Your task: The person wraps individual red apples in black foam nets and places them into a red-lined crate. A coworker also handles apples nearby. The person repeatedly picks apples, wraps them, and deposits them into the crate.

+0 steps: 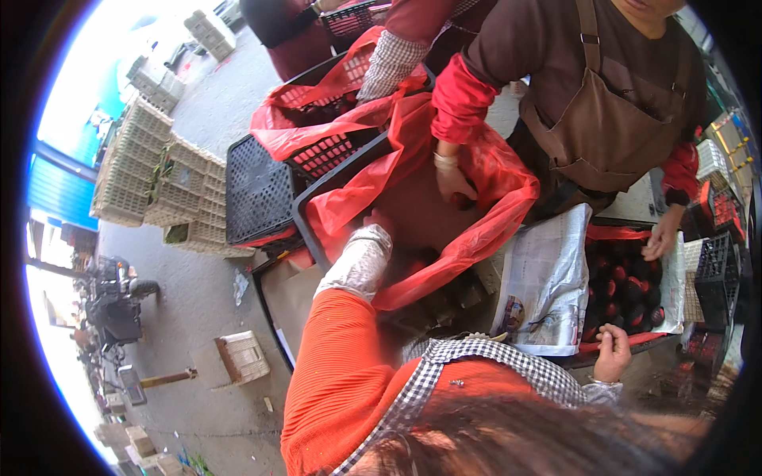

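My left hand (379, 221), blurred beyond a pale patterned sleeve cover, reaches into a black plastic crate (309, 229) lined with a red plastic bag (470, 256). Whether it holds anything is unclear. Brown sheet material (425, 202) lies inside, with a few dark round fruits low in the crate, partly hidden. My right hand (613, 354) is loosely curled, with no item seen in it, at the near edge of another crate full of dark red round fruits (625, 288). Printed silvery sheeting (545, 285) hangs over that crate's left side.
Opposite, a co-worker in a brown apron (601, 119) has one hand (455, 181) in the lined crate, the other (664, 235) above the fruit. Another person's checked sleeve (390, 65) enters a farther crate (324, 156). Stacked pale crates (184, 178) and a motorbike (119, 297) stand left.
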A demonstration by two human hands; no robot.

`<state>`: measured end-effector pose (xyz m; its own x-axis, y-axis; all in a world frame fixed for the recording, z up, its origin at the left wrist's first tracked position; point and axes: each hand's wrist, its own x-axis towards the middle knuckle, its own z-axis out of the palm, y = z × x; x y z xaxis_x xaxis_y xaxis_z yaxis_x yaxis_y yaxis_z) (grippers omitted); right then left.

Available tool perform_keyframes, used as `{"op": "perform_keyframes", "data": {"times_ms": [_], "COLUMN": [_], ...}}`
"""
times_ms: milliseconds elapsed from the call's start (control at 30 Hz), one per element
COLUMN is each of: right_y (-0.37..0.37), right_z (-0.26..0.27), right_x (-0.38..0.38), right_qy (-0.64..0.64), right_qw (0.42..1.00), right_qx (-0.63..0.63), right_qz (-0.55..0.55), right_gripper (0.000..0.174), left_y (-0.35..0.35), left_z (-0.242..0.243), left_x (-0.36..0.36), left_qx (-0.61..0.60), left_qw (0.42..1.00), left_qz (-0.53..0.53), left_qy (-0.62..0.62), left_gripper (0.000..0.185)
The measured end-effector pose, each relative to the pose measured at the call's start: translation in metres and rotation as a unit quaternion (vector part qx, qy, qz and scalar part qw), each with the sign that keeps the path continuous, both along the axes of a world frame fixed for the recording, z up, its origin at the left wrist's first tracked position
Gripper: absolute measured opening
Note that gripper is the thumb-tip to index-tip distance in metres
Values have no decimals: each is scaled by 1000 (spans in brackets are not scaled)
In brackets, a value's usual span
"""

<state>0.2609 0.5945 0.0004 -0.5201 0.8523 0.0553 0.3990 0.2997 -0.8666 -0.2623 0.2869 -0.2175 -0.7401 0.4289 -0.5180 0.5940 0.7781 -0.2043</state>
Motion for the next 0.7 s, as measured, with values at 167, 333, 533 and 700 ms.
{"op": "perform_keyframes", "data": {"times_ms": [167,333,533,700], "right_y": [-41,-64,-70,-50], "right_z": [15,15,20,48], "right_x": [6,4,-63,-113], "right_qy": [-42,-1,110,70], "right_qw": [998,999,981,961], "right_qx": [35,-26,-123,-41], "right_qz": [7,-41,100,266], "right_gripper": [13,13,25,72], "left_y": [1,4,51,135], "left_z": [-26,82,192,219], "left_x": [-9,-8,77,214], "left_qx": [12,199,536,501], "left_qw": [987,975,534,412], "left_qz": [-131,2,217,164], "left_qy": [96,-102,-618,-743], "left_gripper": [28,54,52,45]}}
